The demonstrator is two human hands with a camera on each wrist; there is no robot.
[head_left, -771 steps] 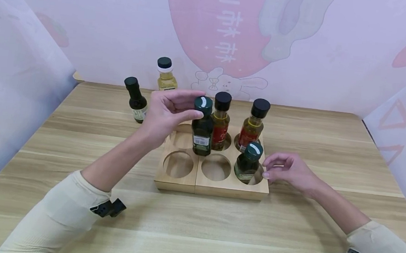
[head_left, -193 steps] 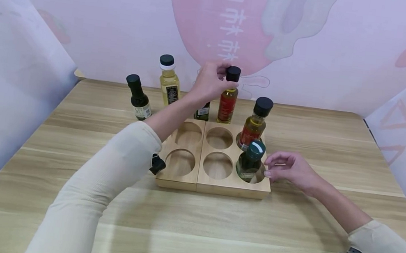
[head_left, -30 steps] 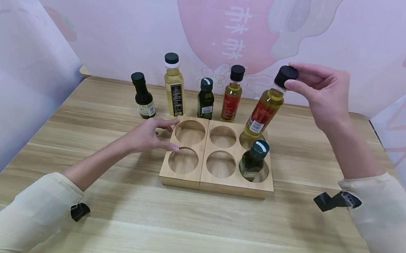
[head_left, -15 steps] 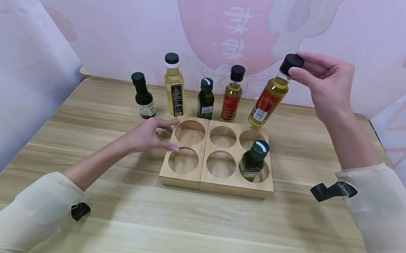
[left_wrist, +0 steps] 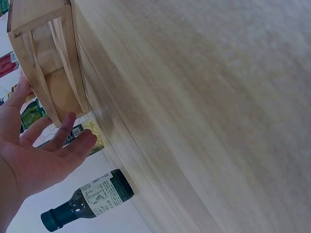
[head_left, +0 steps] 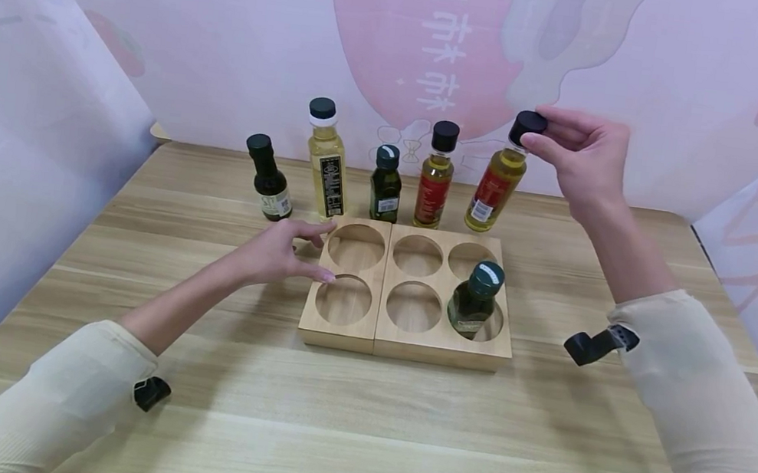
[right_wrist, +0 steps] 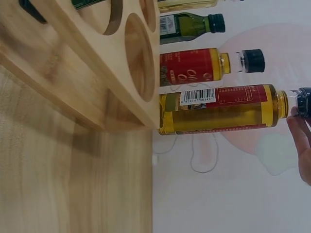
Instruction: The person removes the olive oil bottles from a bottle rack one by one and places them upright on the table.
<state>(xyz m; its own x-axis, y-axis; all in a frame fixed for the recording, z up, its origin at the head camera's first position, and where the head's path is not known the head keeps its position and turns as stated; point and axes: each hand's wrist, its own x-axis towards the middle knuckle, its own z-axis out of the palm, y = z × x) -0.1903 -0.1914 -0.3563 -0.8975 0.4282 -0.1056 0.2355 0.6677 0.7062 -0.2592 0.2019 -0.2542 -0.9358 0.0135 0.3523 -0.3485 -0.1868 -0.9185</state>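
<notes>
My right hand (head_left: 585, 154) pinches the black cap of an olive oil bottle (head_left: 493, 191) with a red label. The bottle tilts a little behind the rack's back right corner; whether its base touches the table, I cannot tell. At the left side of the wooden rack (head_left: 408, 353), my left hand (head_left: 276, 256) touches the edge with thumb and forefinger, its other fingers loosely extended in the left wrist view. A small dark green bottle (head_left: 473, 300) leans in the front right hole. The other round holes hold nothing.
Behind the rack stand a second red-labelled olive oil bottle (head_left: 433, 188), a small green bottle (head_left: 386, 183) and a pale yellow bottle (head_left: 327, 173). A dark slim-necked bottle (head_left: 270, 183) is further left. A printed pink backdrop (head_left: 233, 36) closes off the table's back edge.
The right hand has lifted the red-labelled bottle from above the back right hole, carried it behind the rack, and lowered it slightly leftward. The left hand has stayed at the rack.
</notes>
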